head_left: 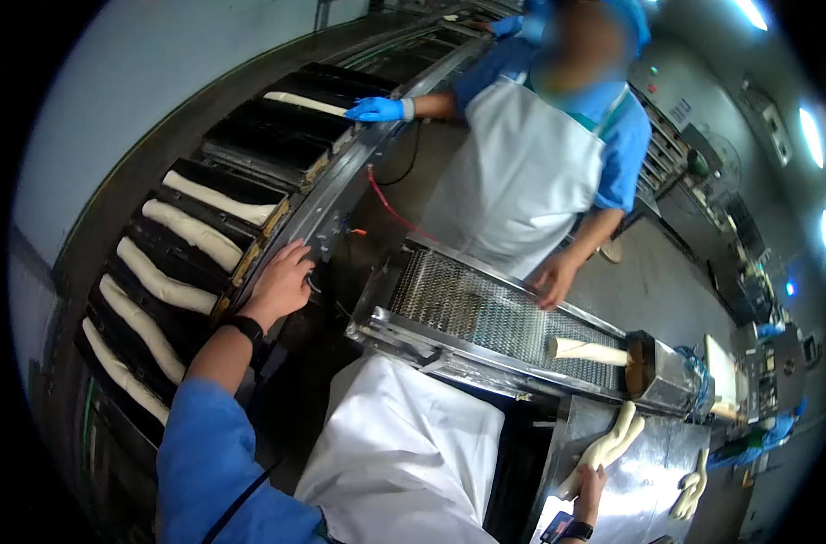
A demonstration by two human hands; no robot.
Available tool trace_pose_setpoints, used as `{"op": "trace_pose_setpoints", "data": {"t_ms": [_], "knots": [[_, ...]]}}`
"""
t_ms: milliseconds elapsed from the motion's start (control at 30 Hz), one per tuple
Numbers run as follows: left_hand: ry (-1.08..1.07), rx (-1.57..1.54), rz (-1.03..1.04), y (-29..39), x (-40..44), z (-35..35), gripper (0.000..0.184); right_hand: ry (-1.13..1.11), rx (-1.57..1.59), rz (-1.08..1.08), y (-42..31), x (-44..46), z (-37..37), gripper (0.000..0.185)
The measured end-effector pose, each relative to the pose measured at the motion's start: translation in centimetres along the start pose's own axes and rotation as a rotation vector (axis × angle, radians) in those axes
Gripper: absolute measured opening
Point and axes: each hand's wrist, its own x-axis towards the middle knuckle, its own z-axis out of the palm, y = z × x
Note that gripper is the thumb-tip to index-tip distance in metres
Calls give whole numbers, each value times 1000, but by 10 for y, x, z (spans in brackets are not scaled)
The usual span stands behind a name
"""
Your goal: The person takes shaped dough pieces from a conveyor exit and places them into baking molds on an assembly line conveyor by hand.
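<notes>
My left hand [284,283] rests on the metal rail [336,177] beside the black pans, its fingers stretched out with nothing visible in them. Long pale dough strips [168,276] lie in several of these pans, one to a pan. At the lower right, my right hand [591,490] is closed around the near end of a folded dough piece [615,442] on the steel table [644,490]. The fingertips are partly hidden by the dough. Another twisted dough piece [691,490] lies farther right on the same table.
A mesh conveyor [467,304] runs in front of me, with a dough roll [587,351] at the metal outlet [669,374]. Opposite stands a co-worker in a white apron [513,172]. Their blue-gloved hand [376,110] touches a dough strip; their bare hand [555,279] hovers over the belt.
</notes>
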Motion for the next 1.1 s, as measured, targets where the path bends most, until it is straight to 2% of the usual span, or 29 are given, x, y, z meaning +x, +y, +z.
{"op": "trace_pose_setpoints", "data": {"t_ms": [33, 200, 300, 333, 367, 433, 467, 533, 600, 667, 733, 833, 967, 1033, 1100], "knots": [[1, -2, -24, -2, 0, 2, 35, -68, 110, -27, -10, 4, 3, 37], [41, -42, 27, -3, 1, 8, 35, -331, 159, -179, -212, -38, 66, 49], [47, -44, 24, -3, 4, 9, 34, -269, 126, -648, -268, -34, 83, 50], [42, -41, 15, -2, 4, 9, 34, -384, 336, -483, -300, -42, 98, 49], [42, -32, 12, -2, 7, 8, 34, -565, 153, -472, -338, -44, 105, 57], [57, -30, 12, -3, 8, 11, 33, -499, 215, -594, -371, -20, 140, 46], [83, -43, 23, -6, 11, 14, 33, -685, 517, -430, -394, -24, 170, 44], [121, -50, 41, -9, 19, 21, 32, -1168, 773, -486, -441, -66, 232, 64], [125, -59, 52, -13, 32, 29, 31, -1394, 683, -677, -472, -83, 279, 75], [113, -72, 52, -17, 45, 33, 30, -1377, 604, -779, -471, -81, 297, 79], [123, -72, 52, -19, 56, 40, 30, -1481, 522, -716, -444, -57, 297, 73], [118, -68, 68, -20, 86, 54, 29, -1467, 342, -540, -389, -19, 283, 67], [49, -61, 45, -11, 105, 46, 31, -1200, 169, -274, -304, 11, 250, 52], [38, -55, 90, -11, 111, 45, 32, -1025, 244, -110, -266, 11, 237, 47], [8, -63, -14, -2, 116, 44, 33, -969, 248, -165, -236, 15, 218, 38]]}}
